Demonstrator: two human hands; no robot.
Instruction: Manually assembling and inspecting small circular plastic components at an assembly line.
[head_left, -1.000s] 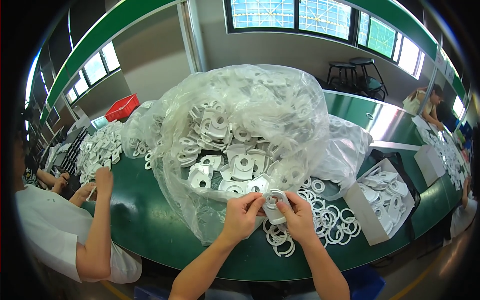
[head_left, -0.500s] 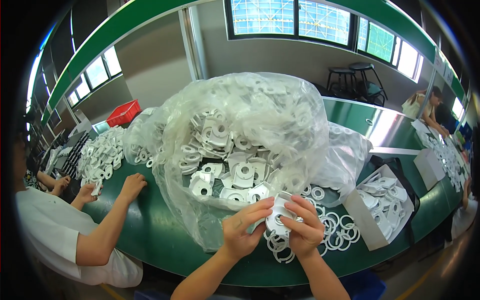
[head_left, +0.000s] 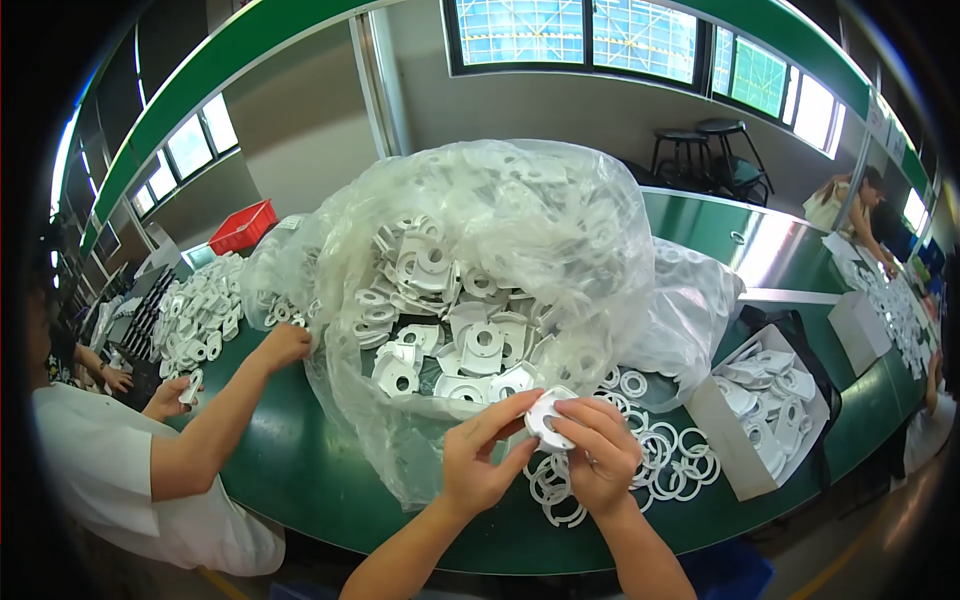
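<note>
Between my two hands, over the near part of the green table, is a white plastic part (head_left: 548, 420) with a round hole. My left hand (head_left: 482, 462) pinches its left side between thumb and fingers. My right hand (head_left: 602, 455) grips it from the right, fingers bent over its face. Just beyond lies a big clear plastic bag (head_left: 345, 400), its mouth turned toward me, full of similar white parts (head_left: 484, 345). Loose white rings (head_left: 684, 465) lie in a heap beside and beneath my right hand.
On the right stands an open carton (head_left: 738, 470) filled with white parts. A co-worker at the left (head_left: 185, 470) reaches toward small white parts by the bag. Behind them are a heap of white pieces (head_left: 198, 310) and a red crate (head_left: 243, 228). Another person works far right.
The white part has turned and tilted in my fingers, and both hands have shifted slightly left. The co-worker's reaching hand has moved away from them, toward the bag.
</note>
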